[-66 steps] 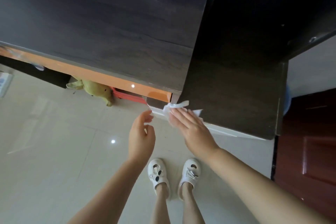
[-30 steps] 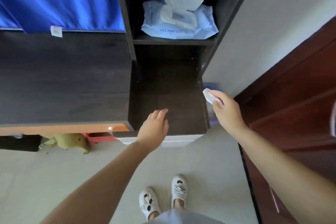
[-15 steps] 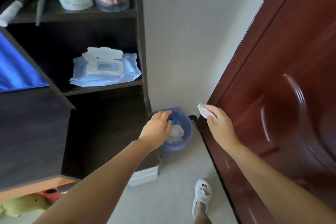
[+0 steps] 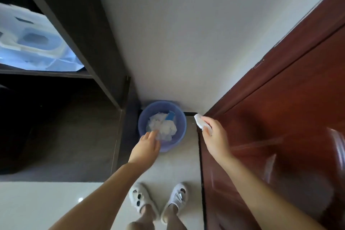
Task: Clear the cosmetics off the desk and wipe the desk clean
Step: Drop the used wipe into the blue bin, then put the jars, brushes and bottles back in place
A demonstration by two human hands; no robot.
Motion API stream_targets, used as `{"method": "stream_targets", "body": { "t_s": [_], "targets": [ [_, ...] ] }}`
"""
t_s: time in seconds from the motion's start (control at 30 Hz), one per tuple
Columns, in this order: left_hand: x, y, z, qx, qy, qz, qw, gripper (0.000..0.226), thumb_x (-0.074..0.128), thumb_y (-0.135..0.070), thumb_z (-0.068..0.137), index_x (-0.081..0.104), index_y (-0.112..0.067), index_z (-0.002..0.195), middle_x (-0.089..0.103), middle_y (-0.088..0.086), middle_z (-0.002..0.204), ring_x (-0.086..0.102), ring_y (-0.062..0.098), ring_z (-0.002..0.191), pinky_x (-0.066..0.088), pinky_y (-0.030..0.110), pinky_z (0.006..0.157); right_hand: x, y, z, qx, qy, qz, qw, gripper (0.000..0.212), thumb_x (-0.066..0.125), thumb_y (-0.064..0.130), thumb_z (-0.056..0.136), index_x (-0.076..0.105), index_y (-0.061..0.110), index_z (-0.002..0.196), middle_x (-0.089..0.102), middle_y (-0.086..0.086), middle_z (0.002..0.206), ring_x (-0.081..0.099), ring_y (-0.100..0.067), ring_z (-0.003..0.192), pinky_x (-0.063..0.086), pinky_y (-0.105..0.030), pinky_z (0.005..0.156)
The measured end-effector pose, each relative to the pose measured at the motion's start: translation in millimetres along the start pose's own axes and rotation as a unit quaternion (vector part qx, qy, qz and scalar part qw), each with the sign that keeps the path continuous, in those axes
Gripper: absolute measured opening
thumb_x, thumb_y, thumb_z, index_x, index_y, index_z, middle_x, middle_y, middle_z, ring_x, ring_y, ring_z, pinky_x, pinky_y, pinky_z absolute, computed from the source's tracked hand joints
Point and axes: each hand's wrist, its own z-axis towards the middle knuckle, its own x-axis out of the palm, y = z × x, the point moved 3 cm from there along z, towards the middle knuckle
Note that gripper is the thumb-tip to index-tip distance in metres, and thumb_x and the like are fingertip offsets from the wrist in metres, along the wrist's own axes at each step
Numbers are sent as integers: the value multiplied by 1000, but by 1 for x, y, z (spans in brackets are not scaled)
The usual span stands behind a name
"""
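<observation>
The right hand (image 4: pixel 214 139) pinched a used wipe (image 4: pixel 199 121) at 3 o'clock of the blue wastebasket (image 4: pixel 180 119), while the left hand (image 4: pixel 147 145) hung relaxed, holding nothing.

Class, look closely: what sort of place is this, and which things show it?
Probably a bedroom or dorm corner: a dark shelf unit holding a wipes pack, a red-brown door, and a bin of used tissues.

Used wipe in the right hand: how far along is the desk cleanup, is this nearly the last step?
Looks close to the end. The visible corner of the desk is bare, with no cosmetics on it. In hand: the right hand pinches the used wipe just right of the blue bin, which already holds crumpled wipes; the left hand hovers at its rim. Left: drop the wipe in. The rest of the desk is out of view.
</observation>
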Motion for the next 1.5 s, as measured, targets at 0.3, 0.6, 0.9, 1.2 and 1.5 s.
{"method": "stream_targets", "body": {
  "t_s": [0.3, 0.6, 0.9, 1.2, 1.5],
  "targets": [
    [182, 135, 103, 21, -21, 90, 996, 39, 37, -20, 72, 42, -16, 110, 69, 11, 91, 67, 27, 82, 55, 31, 71, 202, -160, 85, 26, 109, 7, 994, 32, 46, 27, 94, 60, 7, 115, 65, -11, 112, 59, -22, 102, 37, -12, 77],
    [299, 229, 133, 29, -50, 245, 968, 53, 57, -20, 71, 47, -14, 123, 54, 14, 130, 43, 28, 126, 39, 51, 98, 380, -245, 151, -79, 133, -91, 984, 46, 43, -10, 84, 49, 0, 129, 56, -23, 123, 50, -39, 114, 39, -43, 100],
    [272, 209, 129, 32, -30, 249, 968, 63, 78, -24, 62, 57, -11, 120, 58, 16, 126, 53, 31, 119, 46, 52, 91, 339, -232, 150, -87, 144, -121, 978, 39, 53, 11, 90, 49, 5, 128, 53, -17, 130, 47, -31, 120, 36, -37, 104],
    [113, 71, 76, 65, -135, 127, 981, 49, 39, -30, 76, 44, -12, 121, 61, 12, 117, 59, 30, 108, 49, 42, 86, 150, -87, 111, -164, 119, -153, 967, 38, 60, 17, 87, 55, 7, 124, 59, -12, 124, 54, -29, 114, 42, -40, 97],
    [-53, -18, -46, 135, -244, 70, 958, 50, 43, -29, 82, 42, -9, 128, 54, 13, 128, 43, 27, 121, 33, 38, 104, 16, 97, 19, -267, 101, -120, 951, 41, 56, 24, 85, 56, 7, 123, 59, -11, 125, 53, -28, 116, 37, -34, 100]
  ]
}}
